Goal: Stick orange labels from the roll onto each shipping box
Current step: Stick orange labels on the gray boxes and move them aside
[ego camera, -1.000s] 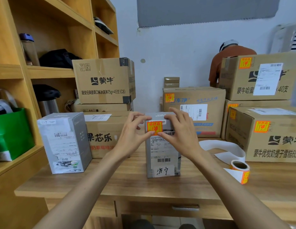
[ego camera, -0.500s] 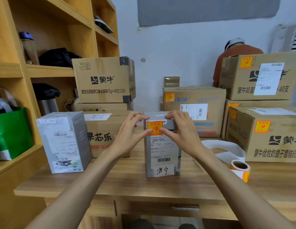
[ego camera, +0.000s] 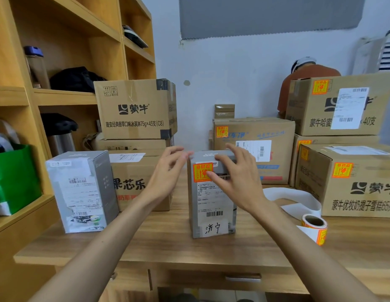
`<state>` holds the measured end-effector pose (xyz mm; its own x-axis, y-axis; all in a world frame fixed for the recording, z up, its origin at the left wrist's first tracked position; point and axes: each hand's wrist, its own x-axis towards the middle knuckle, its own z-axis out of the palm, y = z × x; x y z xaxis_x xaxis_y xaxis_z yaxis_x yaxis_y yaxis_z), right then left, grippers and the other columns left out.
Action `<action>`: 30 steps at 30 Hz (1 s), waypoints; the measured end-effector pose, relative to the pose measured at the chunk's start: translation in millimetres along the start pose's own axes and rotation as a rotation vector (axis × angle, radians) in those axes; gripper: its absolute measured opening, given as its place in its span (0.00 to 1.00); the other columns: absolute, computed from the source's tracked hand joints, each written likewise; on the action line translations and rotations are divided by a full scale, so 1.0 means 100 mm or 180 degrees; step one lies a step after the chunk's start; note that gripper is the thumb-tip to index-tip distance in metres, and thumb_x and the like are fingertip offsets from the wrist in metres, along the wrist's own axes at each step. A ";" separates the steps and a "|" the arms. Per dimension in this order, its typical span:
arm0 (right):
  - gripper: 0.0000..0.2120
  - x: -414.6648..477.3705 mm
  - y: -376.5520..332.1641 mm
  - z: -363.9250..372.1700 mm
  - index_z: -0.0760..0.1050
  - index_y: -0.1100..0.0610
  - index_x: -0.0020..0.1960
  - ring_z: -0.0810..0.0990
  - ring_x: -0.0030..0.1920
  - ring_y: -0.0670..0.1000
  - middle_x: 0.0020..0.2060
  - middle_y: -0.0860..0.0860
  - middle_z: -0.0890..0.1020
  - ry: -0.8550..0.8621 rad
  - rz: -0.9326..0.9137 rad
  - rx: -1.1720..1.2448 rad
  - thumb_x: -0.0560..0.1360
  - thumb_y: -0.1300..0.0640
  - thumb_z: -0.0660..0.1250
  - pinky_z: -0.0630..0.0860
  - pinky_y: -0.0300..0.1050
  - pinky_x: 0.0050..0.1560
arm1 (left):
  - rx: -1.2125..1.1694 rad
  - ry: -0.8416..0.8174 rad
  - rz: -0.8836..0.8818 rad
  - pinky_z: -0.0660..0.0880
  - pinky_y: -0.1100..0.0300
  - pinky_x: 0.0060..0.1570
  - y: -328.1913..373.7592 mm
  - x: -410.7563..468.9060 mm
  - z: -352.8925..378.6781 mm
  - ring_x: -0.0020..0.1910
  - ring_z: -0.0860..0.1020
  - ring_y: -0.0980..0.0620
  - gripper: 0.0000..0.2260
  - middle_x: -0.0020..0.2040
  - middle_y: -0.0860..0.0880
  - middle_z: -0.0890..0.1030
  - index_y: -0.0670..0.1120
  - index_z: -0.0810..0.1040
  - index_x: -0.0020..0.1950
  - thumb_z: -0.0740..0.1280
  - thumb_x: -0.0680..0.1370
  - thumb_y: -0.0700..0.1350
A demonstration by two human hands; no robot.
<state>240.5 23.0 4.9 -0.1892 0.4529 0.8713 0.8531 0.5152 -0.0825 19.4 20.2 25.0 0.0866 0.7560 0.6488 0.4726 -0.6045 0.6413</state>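
A small grey shipping box (ego camera: 211,203) stands upright on the wooden table (ego camera: 167,243), with an orange label (ego camera: 201,172) stuck on the upper left of its front. My right hand (ego camera: 239,179) rests on the box: the thumb presses the label's right edge and the fingers lie along the top front edge. My left hand (ego camera: 167,173) hovers just left of the box's top corner with loosely curled fingers and holds nothing. The label roll (ego camera: 315,227) lies on the table to the right. A second grey box (ego camera: 82,190) at the left shows no orange label.
Labelled cardboard boxes stack at the right (ego camera: 353,182) and behind (ego camera: 255,149). Brown boxes (ego camera: 135,110) without an orange label stack at the back left. White backing strip (ego camera: 294,197) curls beside the roll. Wooden shelves (ego camera: 58,97) and a green bag (ego camera: 13,177) stand left. A person (ego camera: 307,70) is behind the boxes.
My left hand has come off the label and drawn back to the left of the box. My right hand stays on the box, thumb still on the label.
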 end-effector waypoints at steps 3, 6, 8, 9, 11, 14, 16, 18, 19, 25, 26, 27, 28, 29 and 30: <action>0.28 -0.03 -0.20 -0.02 0.78 0.55 0.62 0.72 0.64 0.58 0.63 0.58 0.75 0.0195 -0.0074 -0.0260 0.74 0.35 0.62 0.66 0.56 0.66 | -0.0258 -0.0034 -0.0258 0.65 0.52 0.75 -0.11 0.11 0.01 0.74 0.66 0.58 0.20 0.76 0.54 0.70 0.58 0.68 0.78 0.58 0.86 0.46; 0.28 0.01 -0.38 -0.01 0.79 0.55 0.57 0.75 0.57 0.58 0.56 0.57 0.78 0.0272 -0.0217 -0.0547 0.74 0.32 0.61 0.69 0.55 0.59 | -0.0312 -0.0400 -0.0497 0.63 0.47 0.77 -0.19 0.20 0.03 0.77 0.64 0.54 0.26 0.79 0.50 0.65 0.63 0.62 0.80 0.56 0.86 0.40; 0.28 0.03 -0.44 -0.01 0.79 0.55 0.54 0.74 0.51 0.57 0.50 0.55 0.77 0.0243 -0.0233 -0.0723 0.74 0.31 0.60 0.68 0.52 0.52 | -0.0420 -0.0577 -0.0585 0.67 0.46 0.75 -0.18 0.22 0.04 0.75 0.68 0.52 0.25 0.77 0.47 0.70 0.61 0.65 0.78 0.56 0.86 0.38; 0.29 0.04 -0.45 -0.01 0.79 0.55 0.53 0.73 0.49 0.56 0.48 0.54 0.76 0.0200 -0.0219 -0.0780 0.74 0.30 0.58 0.67 0.51 0.49 | -0.0482 -0.0612 -0.0577 0.70 0.46 0.72 -0.17 0.22 0.04 0.72 0.72 0.51 0.23 0.74 0.47 0.73 0.59 0.69 0.77 0.56 0.86 0.38; 0.30 0.04 -0.42 -0.02 0.77 0.55 0.52 0.73 0.47 0.55 0.46 0.53 0.75 0.0109 -0.0163 -0.0800 0.74 0.29 0.57 0.67 0.51 0.47 | -0.0444 -0.0586 -0.0471 0.77 0.52 0.63 -0.15 0.19 0.05 0.61 0.78 0.55 0.19 0.68 0.47 0.78 0.56 0.73 0.73 0.59 0.85 0.39; 0.30 0.04 -0.28 -0.06 0.75 0.54 0.52 0.75 0.49 0.55 0.49 0.52 0.76 -0.0095 0.0026 -0.0692 0.72 0.28 0.58 0.68 0.51 0.49 | -0.0416 -0.0454 -0.0298 0.78 0.56 0.49 -0.17 0.14 0.03 0.48 0.80 0.58 0.17 0.60 0.47 0.83 0.56 0.77 0.69 0.66 0.83 0.40; 0.28 0.03 -0.16 -0.10 0.74 0.53 0.55 0.75 0.53 0.54 0.53 0.51 0.76 -0.0246 0.0128 -0.0543 0.72 0.29 0.60 0.67 0.51 0.51 | -0.0426 -0.0441 -0.0267 0.82 0.51 0.50 -0.17 0.14 0.02 0.52 0.82 0.53 0.18 0.57 0.48 0.84 0.56 0.79 0.68 0.70 0.81 0.41; 0.25 0.03 -0.06 -0.13 0.73 0.52 0.56 0.76 0.53 0.52 0.54 0.49 0.76 -0.0337 0.0178 -0.0336 0.73 0.33 0.63 0.67 0.50 0.52 | -0.0325 -0.0475 -0.0241 0.82 0.51 0.54 -0.16 0.13 0.04 0.54 0.82 0.50 0.21 0.56 0.48 0.83 0.55 0.77 0.70 0.72 0.79 0.41; 0.23 0.03 -0.01 -0.14 0.73 0.52 0.57 0.77 0.53 0.51 0.55 0.48 0.76 -0.0375 0.0216 -0.0206 0.74 0.35 0.65 0.67 0.50 0.53 | -0.0261 -0.0493 -0.0205 0.81 0.53 0.55 -0.14 0.12 0.06 0.53 0.81 0.50 0.22 0.55 0.49 0.83 0.54 0.76 0.72 0.72 0.79 0.41; 0.19 0.02 0.30 -0.21 0.73 0.50 0.64 0.78 0.50 0.48 0.60 0.45 0.77 -0.0784 0.0725 0.1128 0.76 0.46 0.70 0.75 0.50 0.53 | -0.0013 -0.0401 0.0104 0.74 0.67 0.48 -0.07 0.10 0.22 0.48 0.80 0.55 0.22 0.54 0.50 0.79 0.51 0.78 0.69 0.74 0.77 0.39; 0.19 0.02 0.34 -0.22 0.72 0.49 0.65 0.78 0.51 0.47 0.61 0.44 0.76 -0.0854 0.0839 0.1333 0.77 0.47 0.70 0.76 0.48 0.53 | 0.0005 -0.0390 0.0150 0.74 0.69 0.47 -0.05 0.10 0.25 0.48 0.80 0.55 0.21 0.53 0.49 0.79 0.51 0.78 0.69 0.74 0.77 0.39; 0.20 0.02 0.38 -0.23 0.72 0.49 0.67 0.78 0.52 0.45 0.62 0.44 0.76 -0.0911 0.0935 0.1488 0.77 0.48 0.70 0.75 0.45 0.53 | 0.0033 -0.0380 0.0214 0.74 0.69 0.47 -0.04 0.09 0.27 0.48 0.79 0.55 0.21 0.53 0.49 0.79 0.51 0.78 0.69 0.74 0.77 0.40; 0.21 0.02 0.40 -0.24 0.72 0.48 0.68 0.78 0.54 0.43 0.63 0.44 0.77 -0.0950 0.1012 0.1601 0.77 0.49 0.70 0.75 0.43 0.54 | 0.0077 -0.0364 0.0270 0.74 0.69 0.46 -0.03 0.09 0.29 0.48 0.79 0.55 0.21 0.52 0.50 0.79 0.51 0.78 0.69 0.75 0.77 0.40; 0.21 0.01 0.43 -0.24 0.71 0.47 0.69 0.78 0.55 0.43 0.64 0.44 0.77 -0.0974 0.1069 0.1686 0.77 0.49 0.70 0.76 0.43 0.56 | 0.0106 -0.0341 0.0322 0.74 0.70 0.46 -0.03 0.08 0.31 0.48 0.79 0.56 0.21 0.52 0.50 0.79 0.51 0.78 0.69 0.75 0.77 0.41; 0.21 0.01 0.44 -0.24 0.71 0.46 0.69 0.78 0.54 0.41 0.64 0.44 0.77 -0.0989 0.1110 0.1768 0.78 0.49 0.70 0.76 0.41 0.55 | 0.0125 -0.0313 0.0353 0.73 0.70 0.46 -0.03 0.08 0.33 0.47 0.79 0.57 0.21 0.51 0.51 0.78 0.51 0.78 0.69 0.75 0.77 0.41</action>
<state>290.1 28.5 13.7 -0.1511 0.8016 0.5785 0.5318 0.5592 -0.6360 47.8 36.3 15.1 0.2248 0.7072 0.6704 0.4892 -0.6769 0.5500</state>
